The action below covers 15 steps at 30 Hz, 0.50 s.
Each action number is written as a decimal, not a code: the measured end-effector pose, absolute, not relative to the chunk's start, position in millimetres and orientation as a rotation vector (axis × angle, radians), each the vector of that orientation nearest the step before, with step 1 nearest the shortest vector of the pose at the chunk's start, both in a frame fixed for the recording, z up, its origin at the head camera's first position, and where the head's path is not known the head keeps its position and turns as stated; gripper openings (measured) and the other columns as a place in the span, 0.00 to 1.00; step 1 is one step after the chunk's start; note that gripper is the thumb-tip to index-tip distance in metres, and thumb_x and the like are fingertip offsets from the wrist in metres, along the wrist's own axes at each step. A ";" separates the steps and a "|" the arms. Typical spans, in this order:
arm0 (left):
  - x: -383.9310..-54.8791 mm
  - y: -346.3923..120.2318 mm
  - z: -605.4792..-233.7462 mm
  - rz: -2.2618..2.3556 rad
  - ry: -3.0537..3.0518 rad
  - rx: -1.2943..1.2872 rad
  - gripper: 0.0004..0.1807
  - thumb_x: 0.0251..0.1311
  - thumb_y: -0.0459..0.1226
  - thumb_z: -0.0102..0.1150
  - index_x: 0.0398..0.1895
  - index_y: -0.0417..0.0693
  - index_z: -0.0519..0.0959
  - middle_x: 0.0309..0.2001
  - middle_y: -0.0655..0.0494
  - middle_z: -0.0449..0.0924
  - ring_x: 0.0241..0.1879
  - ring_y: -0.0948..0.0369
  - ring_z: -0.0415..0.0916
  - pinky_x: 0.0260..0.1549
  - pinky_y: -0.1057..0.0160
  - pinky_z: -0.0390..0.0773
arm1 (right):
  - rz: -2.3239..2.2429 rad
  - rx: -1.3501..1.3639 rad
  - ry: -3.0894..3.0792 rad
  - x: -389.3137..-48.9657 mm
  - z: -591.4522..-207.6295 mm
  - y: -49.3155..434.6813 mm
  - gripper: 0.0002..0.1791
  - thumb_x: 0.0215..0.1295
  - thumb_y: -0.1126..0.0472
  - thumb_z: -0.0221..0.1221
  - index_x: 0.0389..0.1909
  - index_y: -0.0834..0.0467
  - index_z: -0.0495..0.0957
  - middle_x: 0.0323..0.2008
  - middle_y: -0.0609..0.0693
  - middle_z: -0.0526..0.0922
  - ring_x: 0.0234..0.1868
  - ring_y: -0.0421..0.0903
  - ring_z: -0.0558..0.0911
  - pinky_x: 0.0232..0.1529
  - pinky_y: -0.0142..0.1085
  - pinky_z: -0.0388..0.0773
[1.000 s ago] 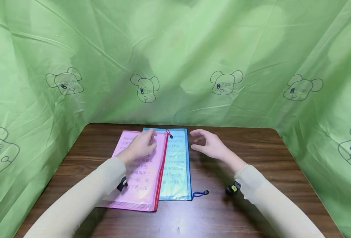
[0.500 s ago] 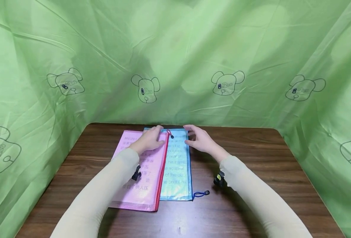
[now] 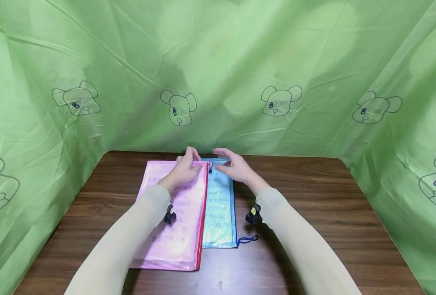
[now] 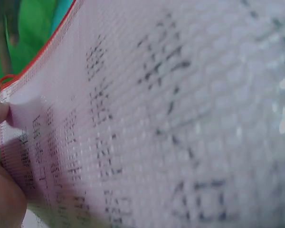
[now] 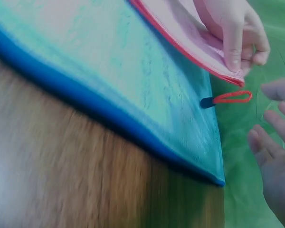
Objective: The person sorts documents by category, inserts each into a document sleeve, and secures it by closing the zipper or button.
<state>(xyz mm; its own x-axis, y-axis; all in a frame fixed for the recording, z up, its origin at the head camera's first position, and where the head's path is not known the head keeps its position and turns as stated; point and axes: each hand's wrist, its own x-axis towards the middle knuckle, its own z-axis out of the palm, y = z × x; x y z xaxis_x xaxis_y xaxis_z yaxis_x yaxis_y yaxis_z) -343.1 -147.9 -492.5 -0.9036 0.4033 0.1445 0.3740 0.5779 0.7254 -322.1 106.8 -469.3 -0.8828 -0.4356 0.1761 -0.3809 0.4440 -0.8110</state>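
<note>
A pink mesh zipper pouch [image 3: 182,246] with a red zipper edge overlaps a blue mesh zipper pouch [image 3: 218,229] on the table. My left hand [image 3: 182,170] pinches the pink pouch at its far edge, near the corner with the red pull loop [image 5: 232,97]. In the right wrist view that corner is lifted off the blue pouch. My right hand [image 3: 236,166] hovers over the blue pouch's far right corner, fingers spread and relaxed, with nothing in them. Printed sheets show through both pouches. In the left wrist view the pink pouch [image 4: 133,123] fills most of the frame and bends.
The brown wooden table [image 3: 302,196] stretches to both sides of the pouches. Behind it and at the sides hangs a green curtain [image 3: 225,73] with animal-head drawings. A blue pull cord [image 3: 247,239] sticks out from the blue pouch's near right corner.
My left hand has reached the pink pouch's far edge and taken hold of it, and that end has risen. My right hand has moved left, from beside the blue pouch to above it.
</note>
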 end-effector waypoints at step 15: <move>-330.0 -131.9 -466.9 1.262 2.792 0.825 0.17 0.74 0.34 0.64 0.55 0.49 0.66 0.52 0.48 0.82 0.55 0.47 0.74 0.66 0.44 0.65 | -1.631 -0.596 2.585 -319.9 -473.4 92.5 0.16 0.73 0.62 0.71 0.59 0.58 0.88 0.48 0.50 0.92 0.48 0.47 0.90 0.51 0.40 0.86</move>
